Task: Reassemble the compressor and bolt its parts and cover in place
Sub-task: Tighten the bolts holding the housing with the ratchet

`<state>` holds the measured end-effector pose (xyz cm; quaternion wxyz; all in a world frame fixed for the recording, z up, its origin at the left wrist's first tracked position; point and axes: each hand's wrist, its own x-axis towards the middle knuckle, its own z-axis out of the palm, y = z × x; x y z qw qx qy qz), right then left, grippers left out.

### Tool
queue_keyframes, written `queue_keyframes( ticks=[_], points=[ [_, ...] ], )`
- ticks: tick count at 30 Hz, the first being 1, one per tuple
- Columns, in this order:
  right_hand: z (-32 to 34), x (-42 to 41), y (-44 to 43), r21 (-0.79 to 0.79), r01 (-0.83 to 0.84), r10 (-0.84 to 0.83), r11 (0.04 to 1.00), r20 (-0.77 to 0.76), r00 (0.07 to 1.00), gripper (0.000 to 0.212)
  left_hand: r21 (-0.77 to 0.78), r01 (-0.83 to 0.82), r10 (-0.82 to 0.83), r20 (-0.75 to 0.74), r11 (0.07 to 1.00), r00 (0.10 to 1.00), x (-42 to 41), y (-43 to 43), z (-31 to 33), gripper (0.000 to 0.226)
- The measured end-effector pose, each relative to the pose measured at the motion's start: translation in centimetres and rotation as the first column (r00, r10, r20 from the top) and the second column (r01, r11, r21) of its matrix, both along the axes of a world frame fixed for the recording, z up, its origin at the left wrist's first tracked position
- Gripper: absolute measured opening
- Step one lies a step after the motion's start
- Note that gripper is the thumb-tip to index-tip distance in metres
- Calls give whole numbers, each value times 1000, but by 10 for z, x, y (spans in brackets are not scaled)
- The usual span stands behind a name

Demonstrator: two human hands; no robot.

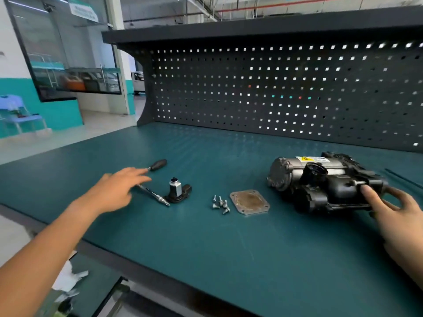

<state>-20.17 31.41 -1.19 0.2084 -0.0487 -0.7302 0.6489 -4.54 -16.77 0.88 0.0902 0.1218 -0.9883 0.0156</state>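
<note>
On the green bench mat (229, 248), the compressor (320, 179) is lying far right, long axis left-to-right, the right hand (398, 211) gripping its near side; the left hand (119, 191), fingers spread and empty, is hovering over the ratchet (153, 194).

A yellow warning-triangle sticker (307, 159) sits on the silver-and-black metal compressor (295, 177). The white label (321, 159) beside it is too blurred to read.
</note>
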Motion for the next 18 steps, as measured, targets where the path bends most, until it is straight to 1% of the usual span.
queue_keyframes(
  ticks=[1,2,3,5,7,8,9,11,13,14,15,16,18],
  points=[
    [0,0,0,-4,-3,3,1000,3,1000,54,78,71,-74,32,994,997,-3,1,-4,58],
    [0,0,0,-10,-6,6,1000,5,1000,54,139,137,-141,21,981,990,-7,3,-8,47],
    [0,-1,1,-15,-9,9,1000,7,1000,54,161,174,-176,-3,972,984,-9,6,-9,36],
    [-2,-2,2,-17,-15,15,1000,11,1000,54,112,207,-203,-44,972,978,-11,6,-10,22],
    [-4,-3,3,-25,-12,12,1000,8,1000,54,105,211,-205,-70,972,976,-9,3,-12,17],
    [-4,-4,3,-33,-8,8,999,4,1000,54,145,226,-216,-82,963,973,-6,2,-12,19],
    [-5,-4,3,-43,-5,5,999,1,1000,54,204,233,-217,-95,951,971,-3,2,-11,27],
    [-5,-6,3,-61,-4,4,998,-4,1000,52,318,211,-155,-193,924,969,1,-2,-10,45],
    [-5,-7,3,-62,-7,7,998,-10,1000,50,333,157,-26,-365,930,931,2,-9,-9,51],
    [-5,-7,2,-54,-6,5,999,-13,1000,50,318,114,27,-409,941,912,-1,-16,-10,52],
    [-5,-6,2,-47,-2,1,999,-15,1000,50,304,59,70,-397,951,915,-3,-22,-10,52],
    [-5,-5,1,-44,0,0,999,-16,1000,51,321,6,108,-338,947,935,-7,-29,-12,48],
    [-2,-2,-1,-45,-3,2,999,-11,1000,51,384,-127,218,-202,915,955,-17,-36,-13,28]
  ],
)
